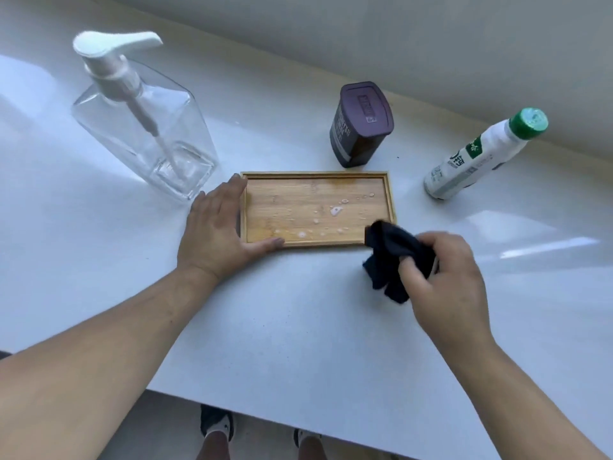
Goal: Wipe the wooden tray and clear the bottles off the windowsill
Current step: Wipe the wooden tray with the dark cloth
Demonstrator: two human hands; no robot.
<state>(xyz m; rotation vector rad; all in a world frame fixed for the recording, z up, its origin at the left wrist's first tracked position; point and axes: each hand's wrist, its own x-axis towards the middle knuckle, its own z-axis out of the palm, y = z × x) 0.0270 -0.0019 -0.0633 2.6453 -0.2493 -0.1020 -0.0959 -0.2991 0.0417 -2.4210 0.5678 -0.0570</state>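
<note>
A small wooden tray [391, 200] lies on the white windowsill [282, 310], with pale droplets and smears on its floor. My left hand [215, 237] rests flat against the tray's left end, thumb along its near rim. My right hand [444, 277] grips a dark cloth [388, 257], whose tip touches the tray's near right corner. A clear pump bottle [142, 124] stands to the left. Behind the tray stands a purple container [361, 124], and a white bottle with a green cap [477, 157] is at the right.
A grey wall runs along the back of the sill. The sill's front edge crosses the lower part of the view, with my feet [215, 423] on the floor below it.
</note>
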